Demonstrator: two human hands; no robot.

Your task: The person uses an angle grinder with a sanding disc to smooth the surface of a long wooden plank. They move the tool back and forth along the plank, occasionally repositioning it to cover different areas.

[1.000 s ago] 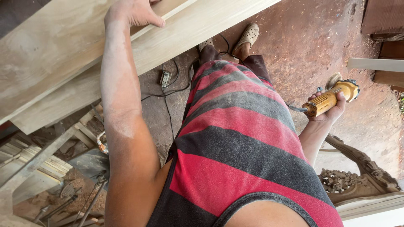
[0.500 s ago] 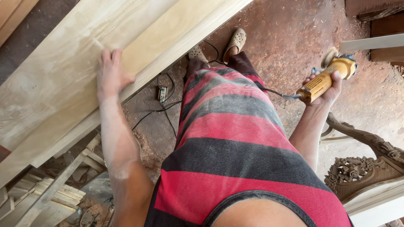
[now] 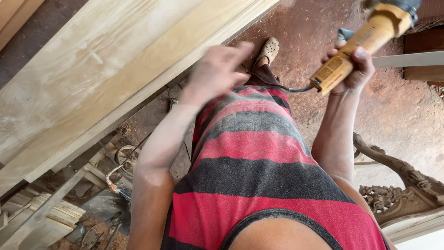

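Observation:
A wide pale wooden panel slants across the upper left, dusty on top. My left hand is blurred in the air just off the panel's lower edge, fingers apart and holding nothing. My right hand is raised at the upper right and grips the yellow handle of a corded power tool; the tool's head is cut off by the top edge. Its black cord trails toward my red and grey striped shirt.
Reddish dusty floor lies to the right. A carved wooden furniture piece sits at the lower right. Stacked slats and scrap wood lie under the panel at the lower left. My sandalled foot shows by the panel's edge.
My left hand has lifted off the panel and swung right, toward my body. My right hand has raised the power tool higher and nearer the camera.

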